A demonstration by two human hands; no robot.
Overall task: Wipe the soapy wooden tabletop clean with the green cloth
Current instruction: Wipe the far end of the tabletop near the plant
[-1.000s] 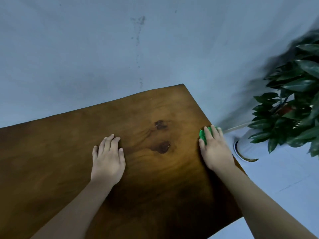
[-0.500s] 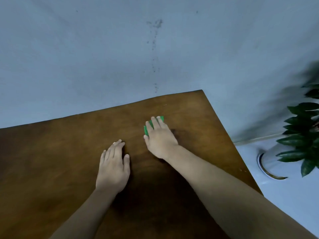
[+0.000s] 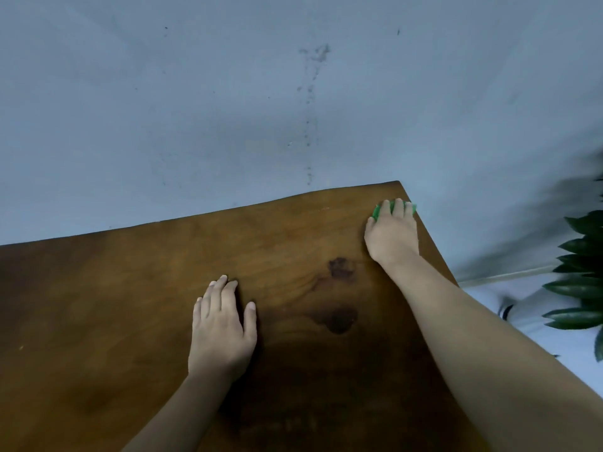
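The brown wooden tabletop (image 3: 130, 288) fills the lower part of the head view, with two dark knots near its middle. My right hand (image 3: 393, 234) lies flat on the green cloth (image 3: 377, 213) near the far right corner, fingers straight and pressing down. Only small green edges of the cloth show past the fingertips. My left hand (image 3: 222, 324) rests flat on the wood near the middle, fingers straight, holding nothing. No soap foam is plainly visible on the wood.
A pale grey wall (image 3: 261, 109) with faint dark marks rises just behind the table's far edge. A leafy green plant (image 3: 580, 282) stands on the floor to the right, beyond the table's right edge.
My right hand has slid the cloth from the table's middle back out to the far right corner. My left hand has stayed in place.
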